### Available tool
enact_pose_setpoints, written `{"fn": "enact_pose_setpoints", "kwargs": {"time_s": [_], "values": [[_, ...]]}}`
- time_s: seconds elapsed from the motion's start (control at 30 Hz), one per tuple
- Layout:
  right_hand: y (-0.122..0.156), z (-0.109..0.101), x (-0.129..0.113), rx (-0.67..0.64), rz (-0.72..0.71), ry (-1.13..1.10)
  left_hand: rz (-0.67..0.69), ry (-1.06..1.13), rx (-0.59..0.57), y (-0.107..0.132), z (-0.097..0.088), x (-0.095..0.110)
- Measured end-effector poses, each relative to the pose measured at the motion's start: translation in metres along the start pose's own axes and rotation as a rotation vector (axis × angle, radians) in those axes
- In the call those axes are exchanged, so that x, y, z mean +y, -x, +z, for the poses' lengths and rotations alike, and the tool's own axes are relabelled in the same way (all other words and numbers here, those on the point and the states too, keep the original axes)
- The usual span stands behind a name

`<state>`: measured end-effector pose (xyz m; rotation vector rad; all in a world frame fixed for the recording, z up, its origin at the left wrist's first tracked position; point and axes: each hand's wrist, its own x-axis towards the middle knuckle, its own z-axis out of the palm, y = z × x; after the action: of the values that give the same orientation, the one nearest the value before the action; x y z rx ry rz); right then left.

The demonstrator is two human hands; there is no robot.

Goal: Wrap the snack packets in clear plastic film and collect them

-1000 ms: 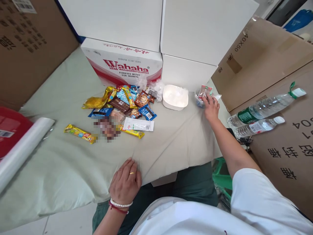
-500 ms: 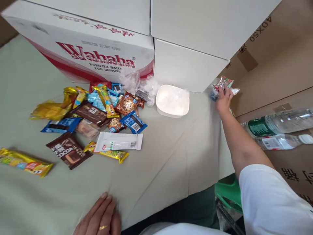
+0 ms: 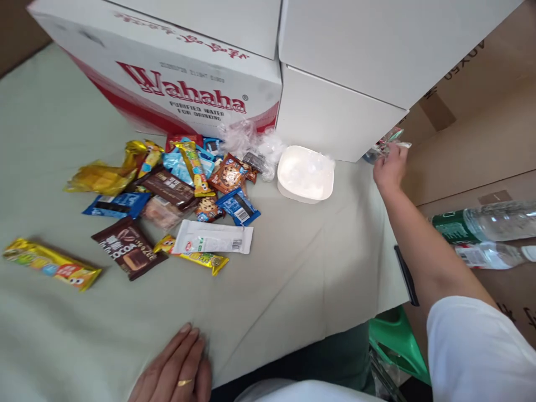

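My right hand (image 3: 390,167) reaches to the far right corner of the pale green cloth-covered table (image 3: 293,279), fingers closed on a small clear bag of snack packets (image 3: 387,139) beside the white boxes. My left hand (image 3: 173,371) lies flat, fingers together, on the cloth at the near edge, holding nothing. A heap of wrapped snacks (image 3: 180,178) sits at the middle left. Around it lie a brown cocoa bar (image 3: 128,254), a white sachet (image 3: 213,239) and a yellow bar (image 3: 50,265). A white bowl (image 3: 305,174) stands between the heap and my right hand.
A red-and-white Wahaha carton (image 3: 167,72) and white boxes (image 3: 355,56) wall the back of the table. Brown cartons (image 3: 473,123) stand at the right with two water bottles (image 3: 486,223) lying on them. A green stool (image 3: 396,343) is below the table's right edge.
My right hand has pushed the clear bag farther back and right, into the gap beside the white box. The view has shifted slightly; my left hand stays on the cloth.
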<state>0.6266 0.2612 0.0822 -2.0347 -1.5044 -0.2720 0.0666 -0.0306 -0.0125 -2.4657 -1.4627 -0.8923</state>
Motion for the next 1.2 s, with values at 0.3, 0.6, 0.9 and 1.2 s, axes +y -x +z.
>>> {"fn": "enact_pose_setpoints", "kwargs": {"time_s": [0.3, 0.6, 0.9, 1.2], "values": [[0.062, -0.001, -0.160, -0.618, -0.687, 0.056, -0.003, 0.006, 0.078, 0.005, 0.002, 0.004], [0.106, -0.044, -0.207, -0.317, -0.250, -0.537, -0.134, 0.194, 0.075, 0.009, 0.000, 0.008], [0.320, -0.090, -0.215, -0.816, 0.704, -1.217, -0.928, 1.391, -0.205, -0.039, -0.010, 0.056], [0.372, -0.087, -0.199, -0.884, 0.702, -1.231, -1.009, 1.715, -0.359, -0.044, 0.010, 0.076]]}}
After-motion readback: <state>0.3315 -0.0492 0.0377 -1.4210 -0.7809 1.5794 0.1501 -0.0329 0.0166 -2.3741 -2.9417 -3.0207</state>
